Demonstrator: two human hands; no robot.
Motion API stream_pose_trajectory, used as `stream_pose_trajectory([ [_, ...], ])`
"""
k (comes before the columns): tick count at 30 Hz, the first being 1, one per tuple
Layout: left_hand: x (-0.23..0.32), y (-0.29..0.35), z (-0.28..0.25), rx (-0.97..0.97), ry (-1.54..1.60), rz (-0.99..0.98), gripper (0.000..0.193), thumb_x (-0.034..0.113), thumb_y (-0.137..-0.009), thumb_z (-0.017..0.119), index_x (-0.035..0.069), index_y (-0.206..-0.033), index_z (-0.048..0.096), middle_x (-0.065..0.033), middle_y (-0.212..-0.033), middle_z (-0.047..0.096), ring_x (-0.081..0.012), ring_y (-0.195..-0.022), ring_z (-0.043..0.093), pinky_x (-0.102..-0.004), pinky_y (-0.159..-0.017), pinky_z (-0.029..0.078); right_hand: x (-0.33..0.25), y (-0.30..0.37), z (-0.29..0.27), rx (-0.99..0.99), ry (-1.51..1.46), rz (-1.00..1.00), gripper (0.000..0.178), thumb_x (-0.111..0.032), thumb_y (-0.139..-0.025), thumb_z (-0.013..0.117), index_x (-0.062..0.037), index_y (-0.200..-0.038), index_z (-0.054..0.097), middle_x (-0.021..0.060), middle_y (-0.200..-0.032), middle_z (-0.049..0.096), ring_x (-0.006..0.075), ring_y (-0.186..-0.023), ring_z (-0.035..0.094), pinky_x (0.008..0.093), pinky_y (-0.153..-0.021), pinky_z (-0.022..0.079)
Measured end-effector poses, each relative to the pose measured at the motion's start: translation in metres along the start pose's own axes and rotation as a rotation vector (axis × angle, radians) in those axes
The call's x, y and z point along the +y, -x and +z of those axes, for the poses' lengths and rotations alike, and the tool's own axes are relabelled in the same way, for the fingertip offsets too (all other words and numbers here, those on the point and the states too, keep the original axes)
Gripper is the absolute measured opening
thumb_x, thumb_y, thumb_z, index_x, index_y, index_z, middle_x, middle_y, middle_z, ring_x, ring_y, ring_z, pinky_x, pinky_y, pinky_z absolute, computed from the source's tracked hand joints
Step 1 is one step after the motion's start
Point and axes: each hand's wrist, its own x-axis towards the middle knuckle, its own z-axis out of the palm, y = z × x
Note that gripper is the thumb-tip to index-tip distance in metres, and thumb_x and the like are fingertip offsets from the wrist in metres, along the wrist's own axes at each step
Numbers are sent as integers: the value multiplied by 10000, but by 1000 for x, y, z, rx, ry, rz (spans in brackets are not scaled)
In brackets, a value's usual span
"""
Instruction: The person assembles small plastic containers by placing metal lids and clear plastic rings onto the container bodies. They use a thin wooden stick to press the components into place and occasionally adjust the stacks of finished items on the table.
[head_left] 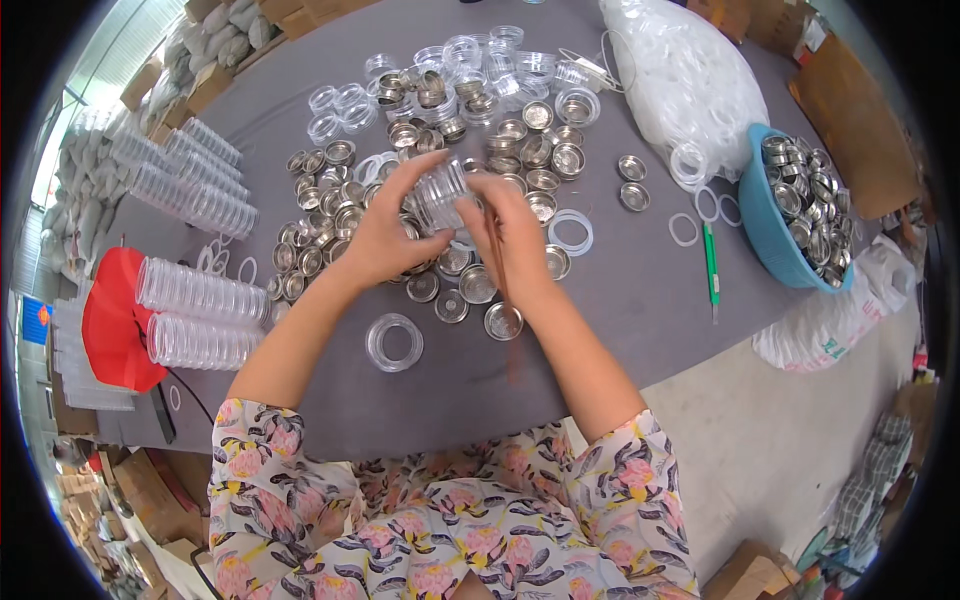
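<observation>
Both hands meet over the middle of the grey table (640,310). Between them is a short stack of clear jars (440,195). The stack lies a bit tilted, with its long way running from the left hand (385,235) up and over toward the right hand (515,230).

The left hand is wrapped around the stack from below and from the left side. Its fingers curl over the top of the jars, so it is gripping them. The right hand touches the other end of the stack. Its fingers press on the side that faces it. A thin brown stick (497,255) seems to lie along this hand, but I cannot tell how it is held.

So the jars are right in both hands, not away from them. The left hand holds more of the stack, and the right hand is at its open end.

Under the hands lie lots of small metal lids (470,285). One clear jar (394,342) sits alone on the table, just below the left wrist. Long rows of stacked jars (200,300) lie well off to the left. A blue basket (765,225) of metal lids stands well off to the right, with a green pen (710,265) near it.
</observation>
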Motion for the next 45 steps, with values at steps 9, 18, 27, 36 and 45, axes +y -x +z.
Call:
stream_pose_trajectory([
  [9, 5, 44, -19, 87, -267, 59, 705, 136, -586, 715, 42, -1228, 440, -129, -1155, 506, -300, -1097, 474, -388, -946, 364, -5, 19, 23, 38, -438, 335, 237, -177, -862, 569, 31, -971, 599, 64, -826, 606, 129, -730, 544, 245, -642, 435],
  [18, 53, 118, -25, 100, -307, 4, 707, 146, -569, 715, 52, -1224, 464, -133, -1142, 500, -312, -1071, 468, -389, -918, 378, -57, 89, 26, -141, -574, 596, 202, -141, -846, 601, 38, -939, 615, 35, -759, 589, 97, -692, 520, 223, -638, 418],
  [27, 28, 190, -40, 232, 696, -517, 696, 76, -647, 695, -6, -1250, 359, -130, -1186, 498, -190, -1113, 482, -314, -953, 379, -88, 123, -4, -221, 227, -180, 117, -61, -746, 663, -53, -861, 642, 96, -838, 587, 237, -760, 543, 299, -677, 422],
  [36, -12, 238, -7, 358, 47, -387, 688, 89, -647, 723, 8, -1228, 365, -178, -1271, 434, -276, -1193, 430, -358, -995, 341, -32, 148, 3, -397, 587, -396, 230, -140, -696, 678, -109, -917, 622, 66, -888, 558, 253, -856, 524, 374, -770, 388],
  [45, -9, 220, -24, 61, -307, -389, 814, 303, -640, 740, 116, -1332, 355, -244, -1368, 267, -366, -1294, 248, -473, -1044, 225, -30, 126, 1, -241, 461, -353, 304, -111, -728, 614, -82, -1030, 598, 95, -1054, 571, 295, -1045, 493, 437, -922, 329],
])
